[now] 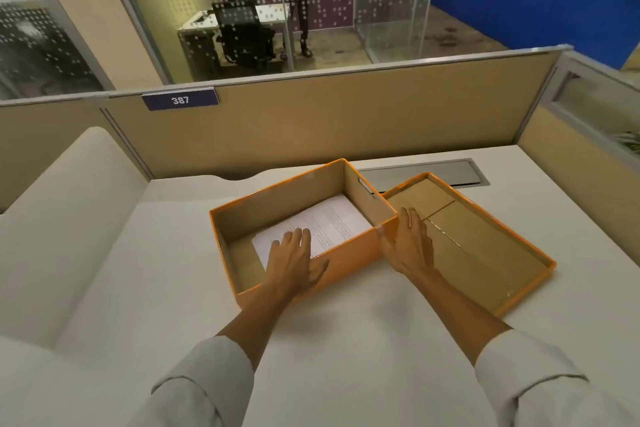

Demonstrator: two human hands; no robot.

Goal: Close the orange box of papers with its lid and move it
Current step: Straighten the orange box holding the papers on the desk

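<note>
An orange box (277, 199) with a brown inside stands open on the white desk, slightly turned. White printed papers (332, 222) lie flat on its floor. My left hand (292, 260) reaches over the near wall, fingers spread and resting on the papers. The orange lid (485, 246) lies upside down right of the box, touching its right wall. My right hand (410, 243) is flat with fingers apart, over the lid's near left edge beside the box's right corner. Neither hand grips anything.
A beige cubicle partition (346, 114) with a "387" tag (180, 100) closes the desk's far side, and another stands at the right. A grey cable hatch (433, 173) sits behind the lid. Bare desk surface (156, 288) lies left of the box and in front of it.
</note>
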